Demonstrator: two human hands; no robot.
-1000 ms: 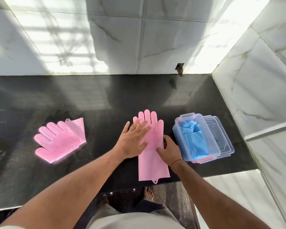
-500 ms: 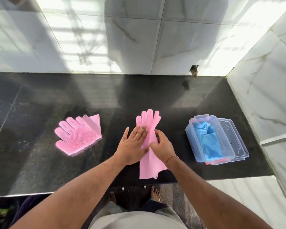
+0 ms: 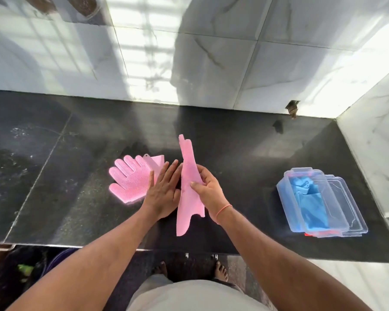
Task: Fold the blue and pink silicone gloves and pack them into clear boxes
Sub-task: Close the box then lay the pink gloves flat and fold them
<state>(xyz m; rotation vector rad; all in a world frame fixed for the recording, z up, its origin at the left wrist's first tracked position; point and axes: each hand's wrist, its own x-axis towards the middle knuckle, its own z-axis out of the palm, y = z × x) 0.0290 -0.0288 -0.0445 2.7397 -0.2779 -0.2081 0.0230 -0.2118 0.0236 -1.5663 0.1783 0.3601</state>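
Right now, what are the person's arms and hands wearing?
Both forearms are bare, with no sleeves in view. The right hand has a thin orange-pink band around its wrist. The left hand shows no ring, watch or glove.

Black stone counter (image 3: 234,140) against white marble wall tiles (image 3: 211,52).

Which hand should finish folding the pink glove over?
Probably the right hand: it already pinches the pink glove. The left hand lies flat beside it, suited to pressing.
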